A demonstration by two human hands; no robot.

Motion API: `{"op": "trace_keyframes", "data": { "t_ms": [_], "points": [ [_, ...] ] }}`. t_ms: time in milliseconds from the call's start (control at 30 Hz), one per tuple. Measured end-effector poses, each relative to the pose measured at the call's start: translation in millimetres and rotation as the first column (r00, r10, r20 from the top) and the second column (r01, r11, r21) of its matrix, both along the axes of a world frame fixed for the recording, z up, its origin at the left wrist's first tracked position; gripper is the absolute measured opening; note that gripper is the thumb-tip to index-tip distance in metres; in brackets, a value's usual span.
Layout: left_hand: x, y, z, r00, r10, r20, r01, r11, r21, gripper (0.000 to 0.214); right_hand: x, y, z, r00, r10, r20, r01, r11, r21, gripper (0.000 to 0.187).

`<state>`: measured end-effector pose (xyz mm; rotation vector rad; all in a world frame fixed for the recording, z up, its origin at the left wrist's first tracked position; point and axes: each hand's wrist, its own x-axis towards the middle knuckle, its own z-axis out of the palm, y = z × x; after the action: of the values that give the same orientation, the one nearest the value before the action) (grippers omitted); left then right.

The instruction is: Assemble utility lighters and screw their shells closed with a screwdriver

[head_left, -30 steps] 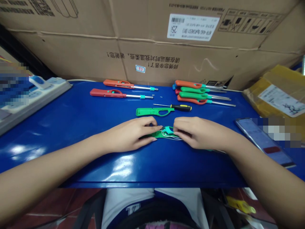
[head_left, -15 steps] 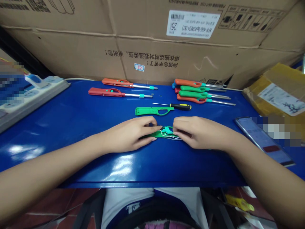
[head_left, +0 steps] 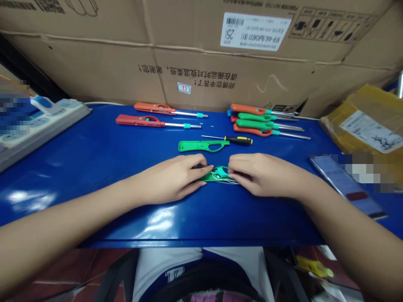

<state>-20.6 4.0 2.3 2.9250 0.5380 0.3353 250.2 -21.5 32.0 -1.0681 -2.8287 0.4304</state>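
My left hand pinches the green casing; my right hand curls at the teal trigger, hold unclear. I judge adjustment underway; next move calls for keeping the wires clear.

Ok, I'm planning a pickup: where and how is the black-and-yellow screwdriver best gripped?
Probably around its thick black-and-yellow handle, the right hand coming from the right: the handle's end points that way, while the thin metal shaft points left, just beyond the green plastic half-shell.
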Motion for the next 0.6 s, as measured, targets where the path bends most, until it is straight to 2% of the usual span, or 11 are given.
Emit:
{"op": "trace_keyframes", "data": {
  "t_ms": [233, 600],
  "points": [
    [-0.3, 0.0, -0.6, 0.999, 0.006, 0.032, -0.006, 1.000, -0.028, 0.045, 0.6, -0.6, 0.7, 1.000, 0.018, -0.023, -0.018, 1.000, -0.002, 0.020],
    [-0.3, -1.1, 1.6, 1.000, 0.012, 0.019, -0.011, 0.997, -0.077, 0.040, -2.5, -1.2, 1.2, 0.999, 0.040, 0.033, -0.038, 0.998, -0.052, 0.018]
  ]
}}
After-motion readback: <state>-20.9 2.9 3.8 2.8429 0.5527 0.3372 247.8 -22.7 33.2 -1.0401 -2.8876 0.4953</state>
